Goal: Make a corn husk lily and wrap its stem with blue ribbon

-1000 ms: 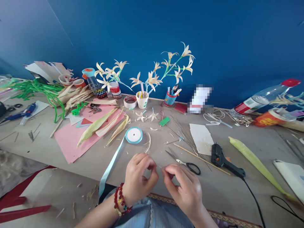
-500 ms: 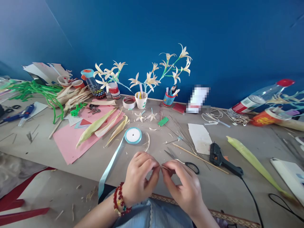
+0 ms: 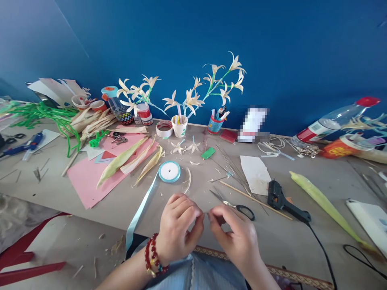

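Low over the table's front edge, my left hand (image 3: 179,221) pinches thumb against fingertips. A red bead bracelet (image 3: 155,257) circles that wrist. Facing it a small gap away, my right hand (image 3: 236,233) is pinched the same way. Whatever the fingertips hold is too small to make out. Just beyond my right hand lie black-handled scissors (image 3: 244,212), blades pointing away to the left. Past my left hand lies a spool of pale blue ribbon (image 3: 169,172), its loose ribbon (image 3: 142,213) trailing down toward my lap. Two cream husk flowers (image 3: 193,147) lie beyond the spool.
A black glue gun (image 3: 282,201) with its cord lies right of the scissors, beside a thin wooden stick (image 3: 254,200). Corn husks (image 3: 121,163) rest on pink paper (image 3: 86,183) at left. A white cup (image 3: 180,128) of husk flowers stands at the back.
My hands have moved slightly apart, opening a small gap between the pinched fingertips. The camera view has shifted a little. The table items have not moved.
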Tool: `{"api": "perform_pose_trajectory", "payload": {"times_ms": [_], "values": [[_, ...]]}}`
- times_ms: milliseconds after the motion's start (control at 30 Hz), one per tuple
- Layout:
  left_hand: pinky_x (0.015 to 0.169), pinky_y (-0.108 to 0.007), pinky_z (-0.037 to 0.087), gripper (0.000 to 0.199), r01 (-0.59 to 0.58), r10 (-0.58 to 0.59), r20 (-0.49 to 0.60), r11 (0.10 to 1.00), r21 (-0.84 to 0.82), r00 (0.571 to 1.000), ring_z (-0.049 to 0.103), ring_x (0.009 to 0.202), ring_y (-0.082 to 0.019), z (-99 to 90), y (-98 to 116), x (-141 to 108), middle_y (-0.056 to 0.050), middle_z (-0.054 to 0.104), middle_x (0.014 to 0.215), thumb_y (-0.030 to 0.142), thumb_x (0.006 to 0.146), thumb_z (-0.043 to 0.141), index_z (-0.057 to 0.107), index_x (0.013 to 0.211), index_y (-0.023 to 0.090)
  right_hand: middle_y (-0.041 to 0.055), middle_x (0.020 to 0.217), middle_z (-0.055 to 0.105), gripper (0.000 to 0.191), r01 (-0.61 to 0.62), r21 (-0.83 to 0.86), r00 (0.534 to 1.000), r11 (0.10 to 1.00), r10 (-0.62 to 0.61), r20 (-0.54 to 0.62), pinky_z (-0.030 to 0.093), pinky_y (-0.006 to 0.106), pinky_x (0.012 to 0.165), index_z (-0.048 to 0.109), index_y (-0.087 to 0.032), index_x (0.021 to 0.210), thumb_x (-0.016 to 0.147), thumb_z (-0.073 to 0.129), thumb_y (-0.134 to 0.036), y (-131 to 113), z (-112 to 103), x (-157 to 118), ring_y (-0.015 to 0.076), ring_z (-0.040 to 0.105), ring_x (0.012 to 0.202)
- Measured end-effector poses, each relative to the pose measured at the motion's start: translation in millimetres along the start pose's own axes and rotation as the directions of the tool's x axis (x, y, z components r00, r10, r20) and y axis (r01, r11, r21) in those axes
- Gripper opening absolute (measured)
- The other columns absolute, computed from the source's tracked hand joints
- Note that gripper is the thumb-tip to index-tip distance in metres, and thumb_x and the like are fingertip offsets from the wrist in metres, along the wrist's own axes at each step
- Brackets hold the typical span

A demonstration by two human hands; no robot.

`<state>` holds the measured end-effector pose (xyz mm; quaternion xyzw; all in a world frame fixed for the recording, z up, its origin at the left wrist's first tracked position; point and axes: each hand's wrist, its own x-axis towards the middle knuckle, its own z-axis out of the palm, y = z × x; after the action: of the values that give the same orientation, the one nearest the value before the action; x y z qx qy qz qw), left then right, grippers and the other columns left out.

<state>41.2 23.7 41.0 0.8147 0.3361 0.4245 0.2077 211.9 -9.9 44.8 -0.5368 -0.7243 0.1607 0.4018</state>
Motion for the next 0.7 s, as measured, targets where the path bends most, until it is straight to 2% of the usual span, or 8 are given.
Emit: {"api": "perform_pose_trajectory", "payload": {"times_ms": [133,200,267,367,467,533,700], "values": [[0.073,-0.036,0.045,0.019,0.063,-0.062,-0.04,0.998,0.023,0.997,0.052,0.068,-0.018,-5.0,-1,0,-0.002,0.059,0.069,0.003,0.08,0.051,0.048,0.081,0.022,-0.0026,0.061,0.06,0.012,-0.078,-0.137,0.993,0.988,0.065,-0.093,0.044,0.023,0.053,0.057,-0.023,0.078,0.088,0.054,-0.017,15,-11,-4,0.0134,0.057,0.05],[0.072,-0.035,0.044,0.018,0.083,-0.082,-0.037,0.996,0.023,0.996,0.052,0.067,-0.018,-7.4,-1,1,-0.002,0.058,0.068,0.004,0.081,0.051,0.048,0.08,0.022,-0.0023,0.061,0.061,0.009,-0.115,-0.15,0.988,0.982,0.097,-0.12,0.043,0.024,0.051,0.057,-0.023,0.081,0.089,0.054,-0.02,17,-16,-5,0.0141,0.058,0.049],[0.071,-0.035,0.044,0.017,0.082,-0.082,-0.007,0.996,0.019,0.997,0.051,0.066,-0.017,-7.5,-1,2,-0.002,0.057,0.068,0.005,0.082,0.051,0.048,0.079,0.022,-0.0005,0.068,0.065,0.007,-0.095,-0.093,0.995,0.991,0.09,-0.053,0.047,0.024,0.054,0.058,-0.023,0.09,0.089,0.052,-0.019,13,-18,-3,0.0151,0.061,0.054],[0.07,-0.035,0.043,0.017,0.082,-0.082,0.013,0.997,0.017,0.997,0.05,0.065,-0.017,-5.0,1,2,-0.002,0.057,0.068,0.006,0.082,0.051,0.047,0.078,0.022,0.0031,0.083,0.069,0.017,-0.018,-0.01,0.998,1.0,0.019,0.062,0.05,0.027,0.062,0.057,-0.022,0.102,0.086,0.052,-0.016,-1,-13,3,0.0162,0.064,0.064],[0.07,-0.035,0.042,0.017,0.074,-0.074,0.016,0.997,0.007,0.997,0.049,0.065,-0.018,-3.4,4,2,-0.003,0.058,0.069,0.006,0.082,0.051,0.047,0.079,0.022,0.0009,0.074,0.065,0.01,0.026,-0.006,0.997,1.0,-0.026,0.071,0.048,0.026,0.062,0.056,-0.022,0.088,0.087,0.052,-0.012,-10,-5,10,0.0155,0.061,0.063],[0.07,-0.035,0.043,0.017,0.064,-0.064,0.014,0.998,0.003,0.998,0.049,0.065,-0.018,-3.4,5,2,-0.003,0.059,0.069,0.006,0.081,0.052,0.047,0.078,0.022,-0.0009,0.067,0.061,0.015,0.051,-0.028,0.996,0.998,-0.049,0.072,0.045,0.026,0.06,0.053,-0.022,0.079,0.089,0.051,-0.011,-10,-1,12,0.0149,0.059,0.06],[0.071,-0.034,0.044,0.017,0.069,-0.069,-0.008,0.998,0.011,0.998,0.049,0.063,-0.017,-4.5,4,0,-0.002,0.058,0.066,0.006,0.082,0.05,0.047,0.077,0.022,-0.002,0.064,0.062,0.013,0.036,-0.103,0.998,0.994,-0.03,0.062,0.044,0.024,0.056,0.058,-0.022,0.083,0.089,0.052,-0.013,6,-8,7,0.0134,0.058,0.054]]}}
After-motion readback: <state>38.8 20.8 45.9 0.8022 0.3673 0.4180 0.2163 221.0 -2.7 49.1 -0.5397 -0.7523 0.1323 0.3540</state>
